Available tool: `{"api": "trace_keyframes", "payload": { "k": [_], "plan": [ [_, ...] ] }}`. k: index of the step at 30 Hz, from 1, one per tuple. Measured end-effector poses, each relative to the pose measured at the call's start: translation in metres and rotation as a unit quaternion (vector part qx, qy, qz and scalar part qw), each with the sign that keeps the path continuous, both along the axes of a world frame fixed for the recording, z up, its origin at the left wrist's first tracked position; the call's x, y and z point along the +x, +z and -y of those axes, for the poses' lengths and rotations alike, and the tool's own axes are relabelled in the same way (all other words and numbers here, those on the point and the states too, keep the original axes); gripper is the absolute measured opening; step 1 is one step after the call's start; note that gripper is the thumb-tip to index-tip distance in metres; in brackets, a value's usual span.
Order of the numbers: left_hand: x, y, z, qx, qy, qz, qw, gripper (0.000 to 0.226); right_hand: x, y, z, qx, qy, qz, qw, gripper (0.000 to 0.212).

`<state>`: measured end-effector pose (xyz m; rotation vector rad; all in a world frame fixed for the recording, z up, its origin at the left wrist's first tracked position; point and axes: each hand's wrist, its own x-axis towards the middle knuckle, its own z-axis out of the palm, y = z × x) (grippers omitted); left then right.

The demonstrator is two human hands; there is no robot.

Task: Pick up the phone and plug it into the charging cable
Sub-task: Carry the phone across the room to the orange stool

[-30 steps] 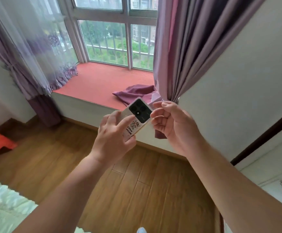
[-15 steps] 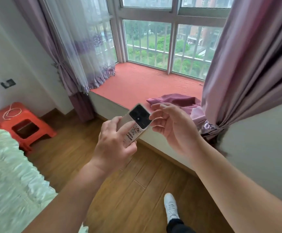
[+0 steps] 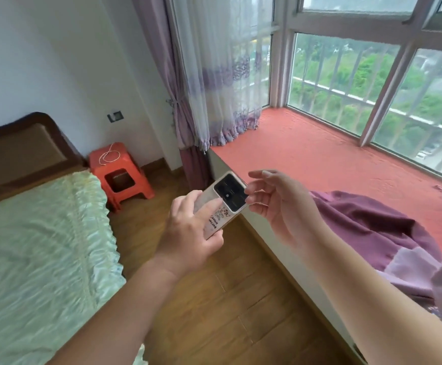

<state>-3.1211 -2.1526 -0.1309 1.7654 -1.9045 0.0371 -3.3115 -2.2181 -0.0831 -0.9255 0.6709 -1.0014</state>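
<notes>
My left hand (image 3: 192,233) grips a white phone (image 3: 226,204) by its lower half, back side up, with a black camera block and a cartoon sticker showing. My right hand (image 3: 280,206) hovers beside the phone's top end, fingers spread, fingertips close to the camera block and holding nothing. A white charging cable (image 3: 110,156) lies coiled on an orange plastic stool (image 3: 121,175) at the far left, next to the bed, well beyond both hands.
A bed (image 3: 38,246) with a pale green ruffled cover fills the left. An orange-covered window seat (image 3: 319,156) runs along the right with a purple cloth (image 3: 367,227) heaped on it. Curtains (image 3: 209,88) hang at the corner. A wall socket (image 3: 115,117) sits above the stool. Wooden floor lies between.
The view has swung left, bringing the bed, stool and cable into sight. My right hand's fingers have opened and drawn slightly off the phone. My left hand keeps its hold.
</notes>
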Motion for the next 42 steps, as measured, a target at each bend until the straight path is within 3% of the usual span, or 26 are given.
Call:
{"api": "trace_keyframes", "payload": {
  "k": [13,27,42],
  "plan": [
    [0.12,-0.017,0.066,0.029,0.14,0.038,0.989,0.059,0.141,-0.024,0.117,-0.011,0.166,0.02,0.986,0.027],
    [0.383,-0.037,0.198,0.022,0.182,0.031,0.983,0.057,0.415,-0.022,0.245,-0.026,0.21,-0.059,0.976,0.022],
    [0.578,-0.049,0.247,0.061,0.249,0.034,0.966,0.058,0.624,-0.038,0.337,-0.009,0.265,-0.056,0.962,0.026]
  ]
}}
